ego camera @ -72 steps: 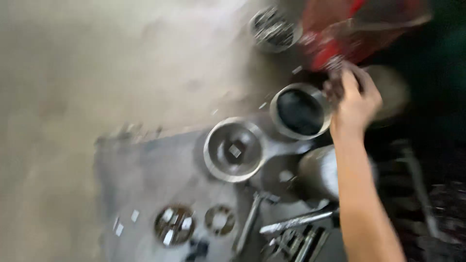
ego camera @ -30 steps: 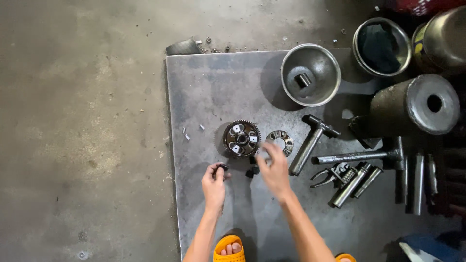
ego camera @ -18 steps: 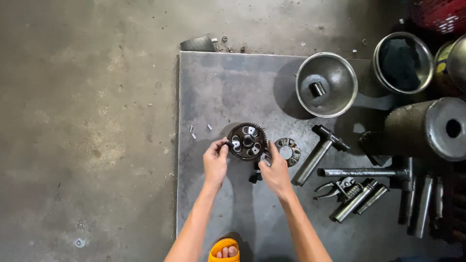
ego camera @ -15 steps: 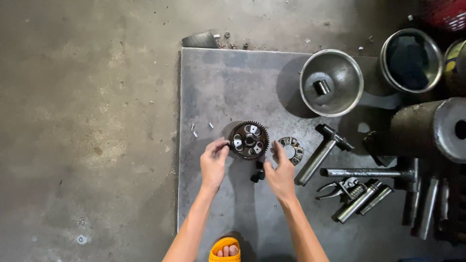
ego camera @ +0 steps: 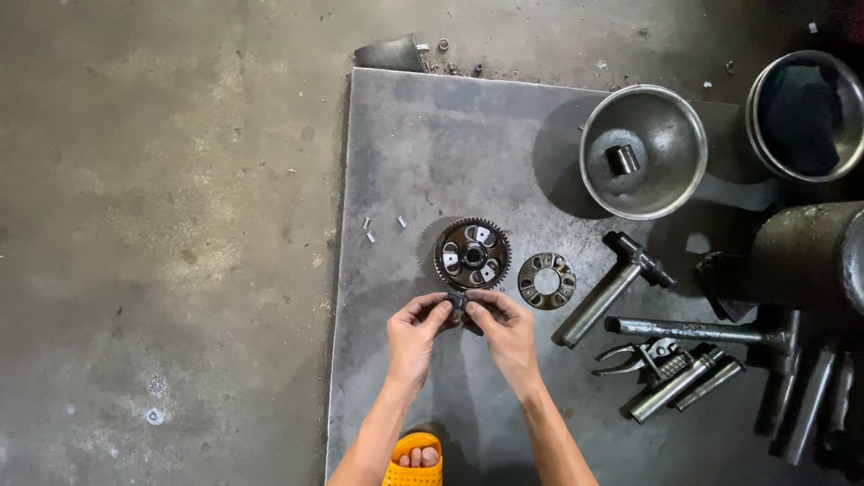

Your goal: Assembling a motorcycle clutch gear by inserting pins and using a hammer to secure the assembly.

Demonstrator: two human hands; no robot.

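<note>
Both hands meet over the grey metal plate [ego camera: 423,162] that lies on the concrete floor [ego camera: 162,225]. The left hand [ego camera: 412,335] and the right hand [ego camera: 506,331] pinch one small dark part [ego camera: 456,301] between thumbs and fingertips, so each grip is closed on it from its own side. What kind of part it is cannot be told; it is too small and half hidden by the fingers.

Just at 12 o'clock from the part, close beside the fingertips, lies a toothed gear [ego camera: 472,254] flat on the plate, with pale inserts in its hub. At 3 o'clock from the gear, near but apart, rests a flat round disc [ego camera: 546,281] with cut-outs. At 9 o'clock from the gear lie a few small pale pins [ego camera: 369,236].

Toward 2 o'clock from the hands stands a metal bowl-shaped housing [ego camera: 666,175] with a short cylinder [ego camera: 621,159] inside. At 3 o'clock from the hands lies a hammer-like tool [ego camera: 605,295], and beyond it pliers [ego camera: 630,355] among several steel rods [ego camera: 670,391].

At 6 o'clock, between the forearms, an orange sandal [ego camera: 412,461] with toes shows at the plate's near edge.
</note>
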